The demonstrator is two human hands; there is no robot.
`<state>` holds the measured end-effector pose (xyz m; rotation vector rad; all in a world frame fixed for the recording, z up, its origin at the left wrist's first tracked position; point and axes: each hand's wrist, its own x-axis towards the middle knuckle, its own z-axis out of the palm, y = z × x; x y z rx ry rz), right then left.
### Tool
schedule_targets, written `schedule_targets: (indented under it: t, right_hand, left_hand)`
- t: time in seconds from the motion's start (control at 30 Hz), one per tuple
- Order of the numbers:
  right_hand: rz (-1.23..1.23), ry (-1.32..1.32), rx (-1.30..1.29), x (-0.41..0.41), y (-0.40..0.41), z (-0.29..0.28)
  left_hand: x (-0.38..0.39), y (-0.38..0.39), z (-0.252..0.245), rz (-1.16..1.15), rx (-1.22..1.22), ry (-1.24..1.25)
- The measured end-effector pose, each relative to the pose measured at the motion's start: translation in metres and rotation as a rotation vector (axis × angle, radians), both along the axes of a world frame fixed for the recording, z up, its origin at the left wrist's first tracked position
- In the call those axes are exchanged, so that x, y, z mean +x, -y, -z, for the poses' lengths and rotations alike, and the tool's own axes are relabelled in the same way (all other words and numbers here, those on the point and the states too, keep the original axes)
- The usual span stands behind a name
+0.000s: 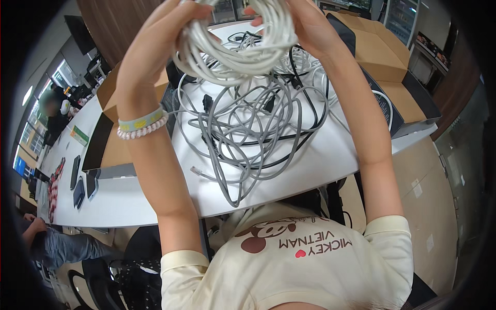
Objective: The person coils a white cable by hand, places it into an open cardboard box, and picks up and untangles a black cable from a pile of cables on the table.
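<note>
A thick coil of white cable [232, 64] is held up at the top of the view, above the table. My left hand [170, 27] grips its left side, and my right hand [306, 27] has hold of its right side; the top of the coil is cut off by the frame. Beneath it lies a loose tangle of grey network cable [267, 131], with a clear plug [197, 170] at its near left. Black cables [306, 141] run through the tangle. More white cables [310, 64] lie behind, partly hidden by the coil.
The white table [329, 166] has its near edge at my waist. An open cardboard box [391, 81] stands right, another box [112, 147] left. Phones [91, 184] and a dark wallet-like item [79, 192] lie farther left. A seated person [69, 244] is at lower left; another person is beyond.
</note>
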<state>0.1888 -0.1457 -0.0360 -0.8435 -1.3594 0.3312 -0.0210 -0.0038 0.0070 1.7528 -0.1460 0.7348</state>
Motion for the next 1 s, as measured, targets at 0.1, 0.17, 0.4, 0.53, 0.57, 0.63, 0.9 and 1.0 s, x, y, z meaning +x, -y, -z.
schedule_targets:
  t: [0.1, 0.17, 0.4, 0.53, 0.57, 0.63, 0.9, 1.0]
  right_hand:
    - [0.202, -0.029, -0.096, -0.01, 0.018, -0.004]
    - [0.238, -0.029, -0.093, 0.004, 0.027, -0.009]
    - [0.272, -0.24, 0.068, 0.027, 0.063, -0.023]
    - [0.31, -0.349, 0.122, 0.015, 0.048, -0.026]
    - [0.346, -0.34, 0.119, 0.031, 0.056, -0.024]
    - [0.183, -0.231, -0.04, 0.077, 0.07, -0.025]
    - [-0.338, -0.103, -0.086, 0.118, 0.076, -0.026]
    - [-0.018, -0.205, -0.037, 0.112, 0.081, -0.023]
  left_hand:
    - [-0.017, -0.078, -0.007, -0.15, 0.031, 0.068]
    - [-0.048, -0.098, -0.024, -0.424, 0.036, 0.167]
    - [-0.121, -0.279, 0.019, -0.772, -0.149, -0.059]
    - [-0.161, -0.354, 0.095, -0.68, -0.49, -0.012]
    - [-0.129, -0.341, 0.111, -0.573, -0.64, -0.007]
    - [-0.137, -0.35, 0.126, -0.651, -0.715, -0.021]
    - [-0.164, -0.377, 0.147, -0.829, -0.666, -0.107]
    - [-0.148, -0.383, 0.17, -0.901, -0.601, -0.136]
